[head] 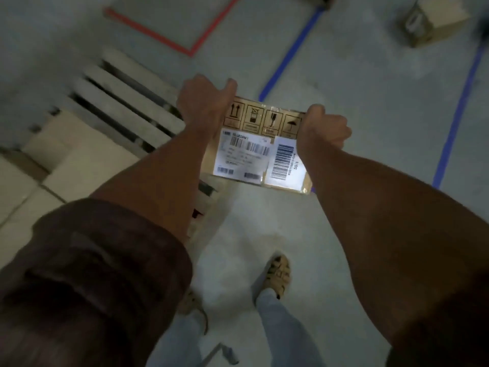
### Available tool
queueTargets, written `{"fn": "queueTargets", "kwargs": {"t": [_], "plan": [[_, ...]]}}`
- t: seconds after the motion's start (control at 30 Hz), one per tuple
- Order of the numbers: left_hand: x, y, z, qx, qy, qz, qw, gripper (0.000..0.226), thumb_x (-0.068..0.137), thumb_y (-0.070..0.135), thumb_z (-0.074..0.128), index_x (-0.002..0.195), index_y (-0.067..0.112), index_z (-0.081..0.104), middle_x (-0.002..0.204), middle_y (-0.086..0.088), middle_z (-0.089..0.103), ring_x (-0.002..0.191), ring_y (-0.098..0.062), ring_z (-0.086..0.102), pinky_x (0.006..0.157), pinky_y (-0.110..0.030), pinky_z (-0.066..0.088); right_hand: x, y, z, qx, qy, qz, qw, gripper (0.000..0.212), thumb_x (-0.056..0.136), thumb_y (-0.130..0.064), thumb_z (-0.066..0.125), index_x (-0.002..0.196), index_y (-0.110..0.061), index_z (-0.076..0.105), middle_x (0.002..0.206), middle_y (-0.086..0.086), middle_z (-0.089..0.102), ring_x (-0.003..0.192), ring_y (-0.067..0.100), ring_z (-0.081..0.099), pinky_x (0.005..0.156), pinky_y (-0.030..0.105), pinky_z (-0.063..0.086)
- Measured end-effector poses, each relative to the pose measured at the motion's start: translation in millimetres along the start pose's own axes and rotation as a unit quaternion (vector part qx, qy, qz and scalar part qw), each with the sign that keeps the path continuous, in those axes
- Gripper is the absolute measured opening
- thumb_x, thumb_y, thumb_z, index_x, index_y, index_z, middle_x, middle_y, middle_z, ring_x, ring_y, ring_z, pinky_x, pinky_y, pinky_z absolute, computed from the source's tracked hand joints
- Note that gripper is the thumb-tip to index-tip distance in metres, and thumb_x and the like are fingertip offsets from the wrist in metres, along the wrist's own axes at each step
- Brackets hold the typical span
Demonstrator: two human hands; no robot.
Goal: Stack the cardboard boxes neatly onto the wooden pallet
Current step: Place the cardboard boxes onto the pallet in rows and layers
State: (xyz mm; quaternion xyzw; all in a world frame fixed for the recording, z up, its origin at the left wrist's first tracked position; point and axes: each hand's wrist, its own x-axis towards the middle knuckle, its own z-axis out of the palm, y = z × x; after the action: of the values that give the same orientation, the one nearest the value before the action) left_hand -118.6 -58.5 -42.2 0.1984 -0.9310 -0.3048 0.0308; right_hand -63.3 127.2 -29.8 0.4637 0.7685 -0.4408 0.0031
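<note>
I carry a brown cardboard box [258, 152] with white barcode labels and handling symbols in front of me, above the floor. My left hand [205, 102] grips its left edge and my right hand [324, 129] grips its right edge, fingers curled under. The wooden pallet [127, 94] lies on the floor to the left, its slats bare at the far end. Pale cardboard boxes [79, 152] sit on its near part, at the left edge of view.
Another cardboard box [434, 22] stands on the grey concrete floor at the top right. Red tape [190, 50] and blue tape lines [291, 54] mark the floor ahead. My feet in sandals [277, 276] are below the box.
</note>
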Motion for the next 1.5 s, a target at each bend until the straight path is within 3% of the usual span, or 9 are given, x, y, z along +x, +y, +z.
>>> {"fn": "queueTargets", "kwargs": {"t": [0.13, 0.33, 0.57, 0.83, 1.03, 1.23, 1.33, 1.43, 1.5], "plan": [[21.5, -19.8, -153.6, -0.019, 0.091, -0.014, 0.996, 0.07, 0.085, 0.065, 0.048, 0.099, 0.001, 0.073, 0.092, -0.016, 0.073, 0.093, -0.034, 0.07, 0.078, -0.038, 0.052, -111.4, -97.7, 18.8, 0.052, 0.044, -0.048, 0.996, 0.046, 0.096, -0.036, 0.049, 0.131, -0.008, 0.059, 0.134, 0.012, 0.054, 0.123, 0.034, 0.056, 0.103, 0.038, 0.041], [11.0, -90.9, -345.0, -0.013, 0.148, -0.069, 0.986, 0.064, 0.089, 0.056, 0.053, 0.111, -0.002, 0.069, 0.111, -0.023, 0.07, 0.107, -0.04, 0.066, 0.085, -0.039, 0.051, -270.4, -167.5, 51.7, 0.033, -0.039, -0.119, 0.992, 0.053, 0.088, -0.041, 0.05, 0.124, -0.005, 0.064, 0.129, 0.015, 0.061, 0.117, 0.037, 0.062, 0.097, 0.039, 0.048], [-42.7, -253.3, -437.0, -0.064, 0.156, -0.22, 0.961, 0.058, 0.085, 0.054, 0.056, 0.1, 0.0, 0.072, 0.103, -0.02, 0.072, 0.1, -0.039, 0.068, 0.078, -0.036, 0.05, -418.3, -178.4, 117.0, -0.063, -0.149, -0.23, 0.96, 0.05, 0.088, -0.037, 0.057, 0.124, -0.004, 0.065, 0.126, 0.017, 0.066, 0.116, 0.038, 0.064, 0.094, 0.041, 0.052], [-73.7, -367.8, -445.4, -0.104, 0.166, -0.343, 0.918, 0.06, 0.071, 0.06, 0.049, 0.082, 0.005, 0.071, 0.087, -0.015, 0.073, 0.085, -0.038, 0.068, 0.073, -0.037, 0.052, -486.5, -164.9, 205.5, -0.144, -0.238, -0.295, 0.914, 0.046, 0.091, -0.028, 0.056, 0.125, 0.001, 0.064, 0.129, 0.019, 0.065, 0.116, 0.037, 0.064, 0.086, 0.034, 0.049], [-70.1, -391.8, -413.8, -0.116, 0.167, -0.376, 0.904, 0.047, 0.085, 0.05, 0.057, 0.073, 0.006, 0.067, 0.072, -0.009, 0.064, 0.073, -0.032, 0.064, 0.061, -0.032, 0.041, -461.7, -158.9, 258.1, -0.187, -0.352, -0.299, 0.867, 0.041, 0.093, -0.025, 0.051, 0.122, 0.001, 0.063, 0.121, 0.017, 0.066, 0.109, 0.037, 0.064, 0.087, 0.038, 0.054], [-69.5, -414.3, -328.4, -0.109, 0.143, -0.435, 0.882, 0.041, 0.099, 0.041, 0.055, 0.098, 0.001, 0.065, 0.096, -0.018, 0.067, 0.092, -0.035, 0.064, 0.071, -0.031, 0.038, -401.4, -117.9, 320.4, -0.25, -0.393, -0.304, 0.831, 0.021, 0.089, -0.003, 0.054, 0.092, 0.012, 0.068, 0.088, 0.022, 0.066, 0.089, 0.035, 0.066, 0.071, 0.038, 0.052], [-78.0, -424.8, -278.2, -0.091, 0.102, -0.486, 0.863, 0.038, 0.101, 0.038, 0.054, 0.105, 0.001, 0.063, 0.107, -0.02, 0.068, 0.101, -0.037, 0.064, 0.076, -0.034, 0.042, -368.4, -84.8, 340.8, -0.317, -0.422, -0.28, 0.802, 0.012, 0.085, 0.0, 0.058, 0.083, 0.008, 0.067, 0.078, 0.015, 0.063, 0.089, 0.035, 0.069, 0.063, 0.027, 0.046], [-89.7, -434.5, -236.9, -0.09, 0.052, -0.533, 0.84, 0.035, 0.1, 0.036, 0.055, 0.106, 0.002, 0.062, 0.111, -0.021, 0.067, 0.102, -0.038, 0.063, 0.08, -0.036, 0.047, -345.8, -58.4, 351.4, -0.383, -0.422, -0.225, 0.79, 0.02, 0.087, -0.007, 0.065, 0.105, 0.004, 0.065, 0.103, 0.015, 0.067, 0.102, 0.034, 0.067, 0.075, 0.03, 0.054], [-94.7, -436.4, -218.4, -0.109, 0.02, -0.554, 0.825, 0.046, 0.098, 0.041, 0.056, 0.115, -0.001, 0.062, 0.12, -0.023, 0.065, 0.108, -0.039, 0.062, 0.082, -0.036, 0.045, -338.4, -45.6, 352.2, -0.455, -0.443, -0.217, 0.742, 0.032, 0.091, -0.012, 0.062, 0.118, 0.005, 0.061, 0.114, 0.016, 0.064, 0.109, 0.035, 0.064, 0.083, 0.032, 0.053]]}}
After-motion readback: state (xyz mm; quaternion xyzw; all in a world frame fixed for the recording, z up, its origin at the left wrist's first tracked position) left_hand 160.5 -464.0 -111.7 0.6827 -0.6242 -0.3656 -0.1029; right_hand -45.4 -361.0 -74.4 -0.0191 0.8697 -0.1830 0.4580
